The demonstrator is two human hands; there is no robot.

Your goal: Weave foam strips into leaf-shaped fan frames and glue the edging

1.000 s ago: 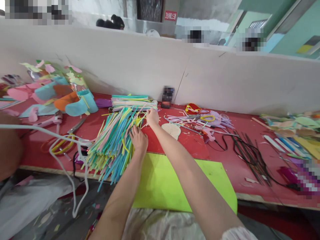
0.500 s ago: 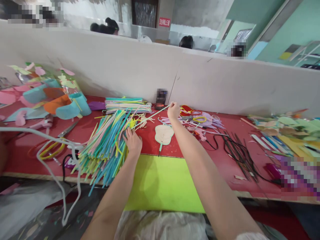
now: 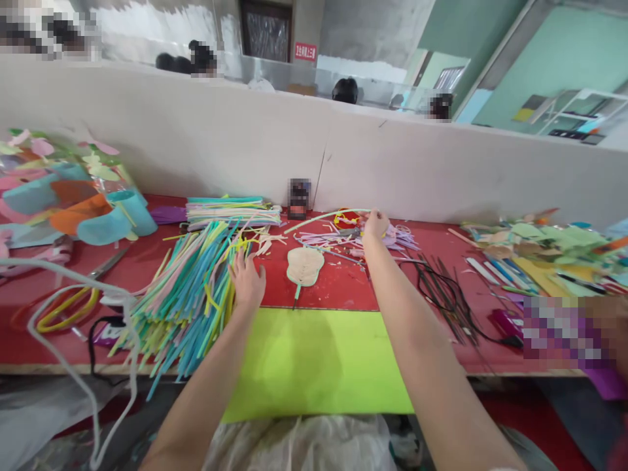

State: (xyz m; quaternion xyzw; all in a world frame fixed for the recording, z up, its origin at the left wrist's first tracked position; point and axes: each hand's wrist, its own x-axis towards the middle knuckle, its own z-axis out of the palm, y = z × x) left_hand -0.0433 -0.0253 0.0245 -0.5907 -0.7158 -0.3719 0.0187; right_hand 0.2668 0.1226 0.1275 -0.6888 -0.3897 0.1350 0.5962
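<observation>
A long pale green foam strip [image 3: 330, 214] arcs above the table, its right end pinched in my right hand [image 3: 375, 226]. The strip's left end hangs free, away from the bundle. My left hand [image 3: 248, 281] lies with fingers spread at the right edge of a big heap of coloured strips [image 3: 184, 301] in blue, green, yellow and pink. Between my hands, a cream leaf-shaped piece [image 3: 305, 265] with a green rim and a short green stem rests on the red tabletop. Under my right hand lie scattered purple strips [image 3: 318, 239].
A lime-green sheet [image 3: 314, 363] covers the near table edge. Yellow-handled scissors [image 3: 73, 313] and a white cable [image 3: 105, 425] are at left. Dark rods [image 3: 441, 294] and a black cord lie right. Paper pieces [image 3: 534, 242] are piled far right, and a white partition [image 3: 235, 140] stands behind.
My right hand has moved right, drawing the pale green strip clear of the heap. My left hand stays by the heap, its fingers now lifted and spread. The view has shifted slightly right.
</observation>
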